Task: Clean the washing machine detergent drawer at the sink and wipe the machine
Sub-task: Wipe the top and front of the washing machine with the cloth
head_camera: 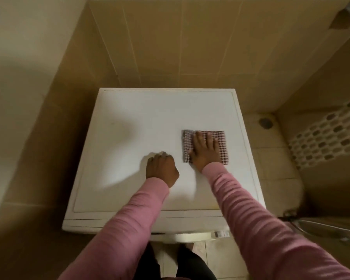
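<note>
The white washing machine (pixel 150 122) fills the middle of the head view, seen from above. A square, pink-and-white knobbly cloth (pixel 222 146) lies flat on the right half of its top. My right hand (pixel 204 150) presses flat on the cloth, fingers spread and pointing away from me. My left hand (pixel 162 168) rests as a closed fist on the bare lid just left of the cloth, holding nothing. The detergent drawer is not in view.
Beige tiled walls close in behind and left of the machine. To the right are a tiled floor with a round drain (pixel 266 122) and a white perforated basket (pixel 329 134). A metal fitting (pixel 331 231) shows at the lower right.
</note>
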